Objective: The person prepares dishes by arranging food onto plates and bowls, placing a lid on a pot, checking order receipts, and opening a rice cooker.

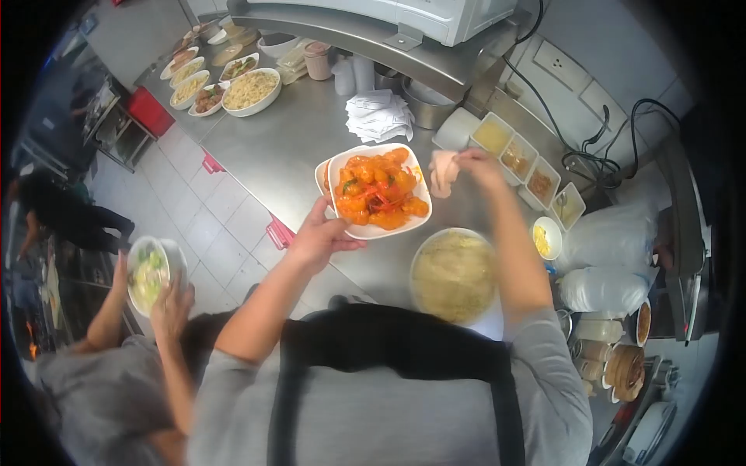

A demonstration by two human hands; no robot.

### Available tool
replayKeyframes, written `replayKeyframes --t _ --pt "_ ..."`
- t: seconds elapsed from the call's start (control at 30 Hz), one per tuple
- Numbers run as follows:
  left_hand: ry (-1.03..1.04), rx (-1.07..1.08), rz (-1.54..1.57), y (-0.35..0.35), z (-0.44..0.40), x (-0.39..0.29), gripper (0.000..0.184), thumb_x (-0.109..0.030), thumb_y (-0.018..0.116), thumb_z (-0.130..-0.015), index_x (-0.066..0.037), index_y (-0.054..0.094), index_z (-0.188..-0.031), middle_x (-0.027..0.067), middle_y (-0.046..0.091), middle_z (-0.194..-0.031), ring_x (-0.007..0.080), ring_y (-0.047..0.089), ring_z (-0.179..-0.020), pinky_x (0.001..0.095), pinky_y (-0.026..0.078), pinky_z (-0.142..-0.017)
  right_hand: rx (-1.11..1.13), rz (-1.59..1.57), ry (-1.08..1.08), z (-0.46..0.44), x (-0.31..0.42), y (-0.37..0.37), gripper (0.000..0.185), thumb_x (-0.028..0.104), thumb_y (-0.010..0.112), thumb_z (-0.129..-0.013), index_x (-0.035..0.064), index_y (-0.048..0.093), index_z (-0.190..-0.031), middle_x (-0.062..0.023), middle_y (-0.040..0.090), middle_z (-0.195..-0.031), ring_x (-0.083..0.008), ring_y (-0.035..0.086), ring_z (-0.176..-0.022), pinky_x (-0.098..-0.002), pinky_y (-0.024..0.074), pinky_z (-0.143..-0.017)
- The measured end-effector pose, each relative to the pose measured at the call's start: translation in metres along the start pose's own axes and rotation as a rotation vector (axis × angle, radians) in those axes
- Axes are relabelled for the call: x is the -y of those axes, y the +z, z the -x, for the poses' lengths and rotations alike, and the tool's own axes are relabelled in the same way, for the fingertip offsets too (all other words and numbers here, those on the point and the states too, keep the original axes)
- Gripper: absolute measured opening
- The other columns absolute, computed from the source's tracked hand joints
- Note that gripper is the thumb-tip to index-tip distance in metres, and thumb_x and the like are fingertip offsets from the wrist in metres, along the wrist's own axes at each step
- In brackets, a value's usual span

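Note:
My left hand grips a white bowl from its lower left side. The bowl is full of orange, sauce-coated pieces with red strips and a little green. Part of a second white dish shows behind its left edge. In my right hand, the fingers are closed on a crumpled pinkish-beige cloth, just right of the bowl. Below that hand, a large round container of yellowish food stands on the counter.
Filled dishes line the far left of the steel counter. Stacked white papers lie ahead. Condiment tubs and plastic bags sit at right. On the left, a co-worker's hands hold a white bowl.

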State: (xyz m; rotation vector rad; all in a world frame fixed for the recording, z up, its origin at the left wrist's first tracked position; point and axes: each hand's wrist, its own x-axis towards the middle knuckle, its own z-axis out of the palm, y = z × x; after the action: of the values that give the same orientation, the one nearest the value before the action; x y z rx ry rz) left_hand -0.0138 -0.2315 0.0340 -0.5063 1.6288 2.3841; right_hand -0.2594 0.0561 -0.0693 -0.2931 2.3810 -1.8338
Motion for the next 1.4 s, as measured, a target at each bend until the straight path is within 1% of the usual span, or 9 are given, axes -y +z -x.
replayKeyframes --t 0.1,0.23,0.43,0.57,0.77,1.17,1.27,1.37,1.4 --pt "-0.01 0.088 0.068 0.005 -0.038 0.002 0.054 -0.004 0.048 -0.084 -0.008 0.025 -0.133 0.0176 0.06 -0.105 0.0252 0.067 -0.071 0.0305 0.057 -0.065 -0.035 -0.67 -0.124 0.011 0.073 -0.044 0.016 0.012 0.068 -0.073 0.0011 0.063 -0.084 -0.0075 0.065 -0.085 -0.0162 0.06 -0.073 -0.0311 0.0488 -0.068" --pt "-0.032 0.208 0.041 0.012 -0.054 -0.005 0.053 -0.006 0.048 -0.084 -0.007 0.026 -0.133 0.0148 0.06 -0.106 0.0234 0.067 -0.072 0.0283 0.056 -0.064 -0.164 -0.056 -0.12 0.026 0.077 -0.043 0.017 0.007 0.066 -0.076 0.003 0.064 -0.093 -0.0076 0.066 -0.087 -0.0123 0.06 -0.077 -0.0254 0.0483 -0.07" --pt "-0.085 0.26 -0.038 0.032 -0.074 -0.002 0.048 -0.005 0.045 -0.085 -0.006 0.029 -0.131 0.0149 0.06 -0.104 0.0229 0.066 -0.073 0.0287 0.055 -0.064 -0.132 0.378 -0.729 0.056 0.081 -0.008 0.021 0.002 0.06 -0.078 0.006 0.067 -0.097 -0.0079 0.064 -0.088 -0.021 0.063 -0.083 -0.0273 0.0492 -0.074" --pt "-0.107 0.243 -0.059 0.038 -0.08 -0.003 0.045 -0.005 0.046 -0.085 -0.005 0.031 -0.128 0.0162 0.06 -0.101 0.0238 0.066 -0.072 0.0299 0.055 -0.065 -0.002 0.58 -0.744 0.069 0.077 -0.016 0.027 -0.002 0.059 -0.072 0.0076 0.067 -0.096 -0.01 0.059 -0.101 -0.0256 0.06 -0.09 -0.0316 0.0489 -0.075" --pt "-0.076 0.222 -0.06 0.043 -0.079 0.002 0.042 -0.006 0.048 -0.085 -0.003 0.034 -0.124 0.0176 0.059 -0.099 0.0261 0.066 -0.073 0.034 0.056 -0.068 0.138 0.878 -0.826 0.078 0.093 -0.02 0.026 -0.001 0.06 -0.067 0.0062 0.065 -0.091 -0.0093 0.058 -0.093 -0.0268 0.057 -0.09 -0.0335 0.0473 -0.077" --pt "-0.032 0.151 0.06 0.058 -0.084 0.003 0.042 -0.004 0.048 -0.085 0.003 0.033 -0.123 0.0198 0.055 -0.106 0.0283 0.064 -0.08 0.0353 0.056 -0.07 -0.022 0.496 -0.522 0.094 0.092 -0.02 0.012 0.001 0.056 -0.081 0.0032 0.066 -0.087 -0.0089 0.057 -0.092 -0.022 0.059 -0.08 -0.0289 0.0471 -0.071" --pt "-0.02 0.148 0.055 0.059 -0.089 0.002 0.049 -0.003 0.047 -0.084 0.003 0.027 -0.128 0.0207 0.054 -0.106 0.0278 0.064 -0.08 0.0355 0.056 -0.07 0.084 0.401 -0.469 0.081 0.082 -0.031 0.013 0.002 0.054 -0.084 0.002 0.065 -0.09 -0.0075 0.06 -0.093 -0.0183 0.059 -0.081 -0.0278 0.0474 -0.072" --pt "0.001 0.131 0.057 0.058 -0.092 0.006 0.056 -0.002 0.047 -0.084 0.002 0.02 -0.133 0.0217 0.054 -0.107 0.0274 0.064 -0.08 0.0356 0.056 -0.07 0.204 -0.26 0.132 0.076 0.084 -0.045 0.014 0.004 0.05 -0.088 0.0006 0.063 -0.094 -0.0072 0.062 -0.095 -0.0149 0.059 -0.081 -0.0266 0.0481 -0.072" --pt "0.003 0.114 0.051 0.06 -0.09 0.004 0.057 -0.001 0.046 -0.084 0.001 0.018 -0.134 0.0221 0.054 -0.108 0.0274 0.064 -0.08 0.0357 0.056 -0.07 0.174 -0.304 0.097 0.073 0.084 -0.045 0.015 0.005 0.05 -0.089 0.0004 0.062 -0.095 -0.0076 0.062 -0.095 -0.0145 0.059 -0.081 -0.0265 0.0485 -0.073"
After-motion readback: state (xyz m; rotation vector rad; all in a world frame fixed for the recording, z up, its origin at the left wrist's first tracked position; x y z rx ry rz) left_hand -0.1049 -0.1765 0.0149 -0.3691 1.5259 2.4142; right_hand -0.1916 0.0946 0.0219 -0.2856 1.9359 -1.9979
